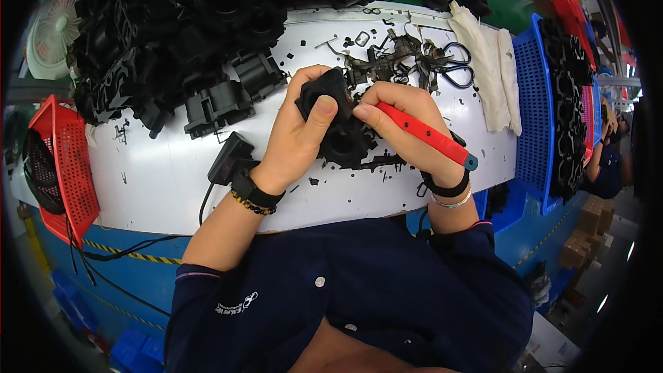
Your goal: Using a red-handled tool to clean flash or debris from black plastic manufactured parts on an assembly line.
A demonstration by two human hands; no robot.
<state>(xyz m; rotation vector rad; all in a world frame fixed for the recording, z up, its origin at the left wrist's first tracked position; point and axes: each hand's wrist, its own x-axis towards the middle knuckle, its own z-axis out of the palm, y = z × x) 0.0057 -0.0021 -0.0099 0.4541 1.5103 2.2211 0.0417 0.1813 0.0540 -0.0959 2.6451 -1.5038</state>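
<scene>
left hand point(298, 139) grips black moulded plastic part point(330, 100), frame centre | right hand point(407, 124) clasps red-handled trimming knife point(428, 136) | trimmings on white tabletop point(159, 173); big untrimmed pile point(173, 34) upper left

this is a factory work spot - a white work table point(159, 179) with a big heap of black plastic parts point(173, 34), red point(65, 166) and blue baskets point(528, 103).

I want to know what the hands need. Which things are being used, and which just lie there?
In use: black plastic part in left hand; red-handled tool in right hand.

Lying about: scissors, white cloth, pile of black parts, red basket.
</scene>
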